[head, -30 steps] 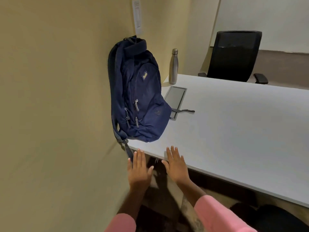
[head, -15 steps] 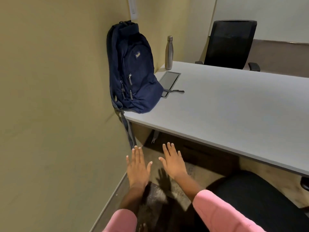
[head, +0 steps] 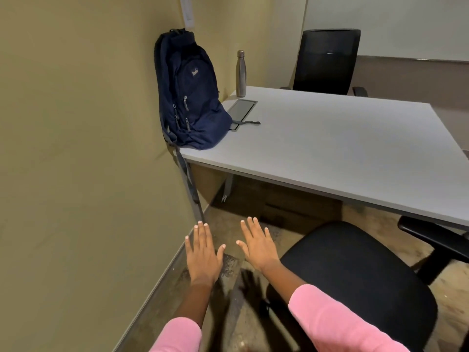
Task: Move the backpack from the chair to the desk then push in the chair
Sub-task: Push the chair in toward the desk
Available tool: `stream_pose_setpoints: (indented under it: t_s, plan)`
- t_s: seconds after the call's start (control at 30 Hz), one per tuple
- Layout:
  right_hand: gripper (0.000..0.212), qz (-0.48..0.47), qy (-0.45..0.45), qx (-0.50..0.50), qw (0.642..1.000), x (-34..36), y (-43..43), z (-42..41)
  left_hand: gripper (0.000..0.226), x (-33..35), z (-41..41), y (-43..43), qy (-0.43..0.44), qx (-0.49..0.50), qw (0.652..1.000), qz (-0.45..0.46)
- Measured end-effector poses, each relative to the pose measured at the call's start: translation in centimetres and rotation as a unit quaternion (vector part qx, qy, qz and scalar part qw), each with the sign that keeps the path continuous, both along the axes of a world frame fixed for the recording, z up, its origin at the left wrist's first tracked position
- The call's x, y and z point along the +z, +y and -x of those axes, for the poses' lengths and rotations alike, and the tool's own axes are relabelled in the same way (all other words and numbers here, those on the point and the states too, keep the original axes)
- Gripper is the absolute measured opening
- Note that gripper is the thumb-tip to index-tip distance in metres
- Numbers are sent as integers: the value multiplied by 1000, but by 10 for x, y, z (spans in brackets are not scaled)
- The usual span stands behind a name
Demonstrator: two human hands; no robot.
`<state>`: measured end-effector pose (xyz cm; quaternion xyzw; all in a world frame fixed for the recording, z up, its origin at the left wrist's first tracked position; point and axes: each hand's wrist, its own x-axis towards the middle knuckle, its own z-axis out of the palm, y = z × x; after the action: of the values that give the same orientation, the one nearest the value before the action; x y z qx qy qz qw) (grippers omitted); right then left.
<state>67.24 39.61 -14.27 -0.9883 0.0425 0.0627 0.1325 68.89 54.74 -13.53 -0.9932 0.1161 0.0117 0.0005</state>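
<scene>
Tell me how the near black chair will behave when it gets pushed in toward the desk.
The chair probably glides or swivels if pushed off-centre, though its base is hidden. Its armrest sits near the desk edge and may catch.

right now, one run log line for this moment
backpack: upright on desk corner, against wall | left hand: open, empty | right hand: open, empty | chair: not pushed in

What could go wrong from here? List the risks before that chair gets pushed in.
1. The backpack stands upright at the desk corner, its strap dangling over the edge; a jolt might tip it.
2. The near chair armrest sits close to the desk edge and may bump it.
</scene>
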Motion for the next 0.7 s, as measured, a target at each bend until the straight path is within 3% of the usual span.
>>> stream_pose_setpoints:
  t_s: [0.5, 0.7]
  plan:
    - [59, 9, 0, 3, 1000, 21, -60, 167, 70, 4, 161, -62, 15, -9, 1000, 22]
    - [59, 0, 15, 49, 999, 24, -101, 213, 71, 2, 213, -106, 11, 35, 999, 24]
